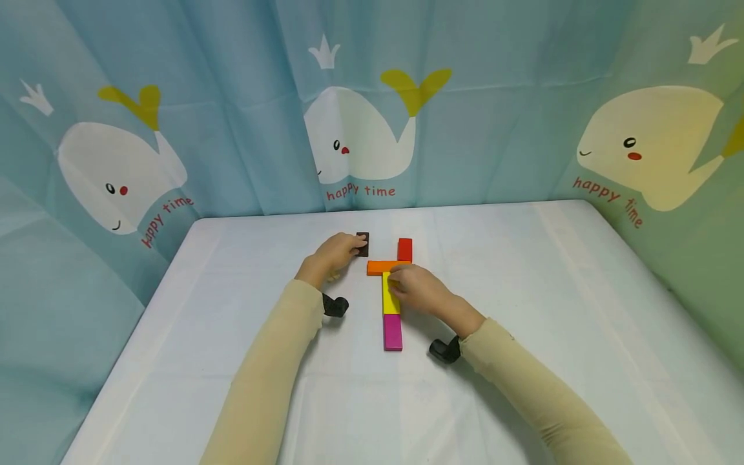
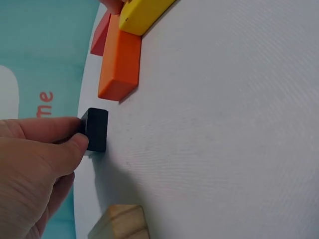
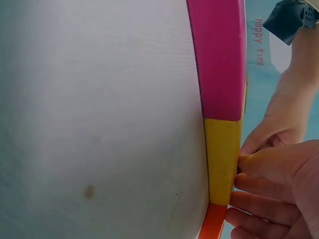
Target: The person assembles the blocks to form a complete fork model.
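Between the thumb and index finger of my left hand [image 2: 45,154], the small black block [image 2: 97,130] is pinched, at the far side of the white table in the head view. My right hand [image 1: 423,289] rests its fingertips along the yellow block [image 1: 390,302], its fingers fairly straight in the right wrist view. A magenta block [image 1: 392,333] meets the yellow one's near end. Crosswise at the far end lies an orange block [image 1: 378,267], with a red block [image 1: 405,249] behind its right part.
A wooden block [image 2: 125,222] stands beneath my left hand, mostly hidden in the head view. Black wrist cameras [image 1: 335,306] hang under both sleeves. A blue curtain with whales [image 1: 360,135] rises behind the white table [image 1: 581,290].
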{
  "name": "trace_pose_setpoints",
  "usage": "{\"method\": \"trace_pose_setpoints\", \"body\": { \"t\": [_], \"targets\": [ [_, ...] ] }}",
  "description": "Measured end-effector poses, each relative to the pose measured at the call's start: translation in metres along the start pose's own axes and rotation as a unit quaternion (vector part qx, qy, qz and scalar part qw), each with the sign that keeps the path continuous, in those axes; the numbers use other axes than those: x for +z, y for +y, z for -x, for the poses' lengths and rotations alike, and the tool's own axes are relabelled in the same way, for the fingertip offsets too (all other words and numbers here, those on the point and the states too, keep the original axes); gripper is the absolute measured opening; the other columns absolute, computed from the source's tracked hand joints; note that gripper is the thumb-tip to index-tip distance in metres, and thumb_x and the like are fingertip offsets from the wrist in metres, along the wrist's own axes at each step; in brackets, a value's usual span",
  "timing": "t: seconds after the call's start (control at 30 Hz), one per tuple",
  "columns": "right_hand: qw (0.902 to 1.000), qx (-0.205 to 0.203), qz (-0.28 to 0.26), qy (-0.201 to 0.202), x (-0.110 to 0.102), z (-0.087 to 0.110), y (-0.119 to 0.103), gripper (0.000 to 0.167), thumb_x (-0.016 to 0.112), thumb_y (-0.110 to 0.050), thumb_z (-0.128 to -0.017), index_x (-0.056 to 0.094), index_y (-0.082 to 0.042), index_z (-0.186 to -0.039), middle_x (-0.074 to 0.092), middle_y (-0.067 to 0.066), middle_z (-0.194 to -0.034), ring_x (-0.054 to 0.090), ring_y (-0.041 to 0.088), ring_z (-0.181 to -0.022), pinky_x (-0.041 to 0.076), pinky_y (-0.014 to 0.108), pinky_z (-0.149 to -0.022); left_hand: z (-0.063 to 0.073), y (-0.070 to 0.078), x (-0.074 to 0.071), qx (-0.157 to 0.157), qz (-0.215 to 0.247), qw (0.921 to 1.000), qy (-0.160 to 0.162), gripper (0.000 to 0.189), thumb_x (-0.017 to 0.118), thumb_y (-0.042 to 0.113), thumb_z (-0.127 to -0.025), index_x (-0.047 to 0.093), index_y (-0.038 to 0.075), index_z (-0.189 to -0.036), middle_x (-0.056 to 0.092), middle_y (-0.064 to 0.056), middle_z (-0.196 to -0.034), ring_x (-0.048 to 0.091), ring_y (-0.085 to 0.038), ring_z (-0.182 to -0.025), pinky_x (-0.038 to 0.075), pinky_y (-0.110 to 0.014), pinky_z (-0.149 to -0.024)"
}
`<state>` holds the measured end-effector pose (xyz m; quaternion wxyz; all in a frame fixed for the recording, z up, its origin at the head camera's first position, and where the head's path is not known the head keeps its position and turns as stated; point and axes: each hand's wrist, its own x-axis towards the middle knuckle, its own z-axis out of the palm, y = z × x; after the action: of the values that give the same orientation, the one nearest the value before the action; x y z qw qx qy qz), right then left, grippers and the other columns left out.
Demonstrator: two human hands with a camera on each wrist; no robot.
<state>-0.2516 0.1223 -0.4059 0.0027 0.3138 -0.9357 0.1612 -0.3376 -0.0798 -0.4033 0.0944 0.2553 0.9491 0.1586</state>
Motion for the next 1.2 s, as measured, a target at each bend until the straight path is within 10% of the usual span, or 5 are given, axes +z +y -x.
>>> {"method": "trace_pose_setpoints", "body": {
  "t": [0.57,0.97,1.2],
  "targets": [
    [0.9998,-0.014,-0.004,0.011,0.006,-0.002,0.001,0.021,0.060,-0.001,-0.082,0.054,-0.008,-0.062,0.042,0.001,-0.060,0.042,0.016,-0.059,0.039,0.024,-0.055,-0.013,0.015,0.004,-0.031,-0.002,0.9995,0.003,0.036,0.048,0.011,-0.096,0.053,0.016,-0.131,0.053,-0.006,-0.129,0.051,-0.021,-0.107,0.038,-0.035,-0.097],
    [0.9998,0.000,0.015,0.012,0.001,-0.001,-0.004,0.012,0.063,-0.005,-0.084,0.070,0.002,-0.092,0.064,0.016,-0.104,0.060,0.029,-0.100,0.047,0.040,-0.088,-0.022,0.026,0.006,-0.026,-0.034,0.9991,0.007,0.035,0.048,0.011,-0.096,0.055,0.015,-0.130,0.055,-0.005,-0.126,0.052,-0.020,-0.108,0.038,-0.032,-0.097],
    [0.9999,0.001,0.016,0.004,0.003,-0.003,-0.003,0.008,0.062,-0.003,-0.083,0.067,-0.002,-0.077,0.064,0.011,-0.089,0.060,0.023,-0.080,0.051,0.032,-0.077,-0.026,0.032,0.010,-0.026,-0.021,0.9994,0.003,0.036,0.049,0.011,-0.096,0.054,0.015,-0.131,0.055,-0.005,-0.127,0.052,-0.020,-0.104,0.039,-0.032,-0.096]
  ]
}}
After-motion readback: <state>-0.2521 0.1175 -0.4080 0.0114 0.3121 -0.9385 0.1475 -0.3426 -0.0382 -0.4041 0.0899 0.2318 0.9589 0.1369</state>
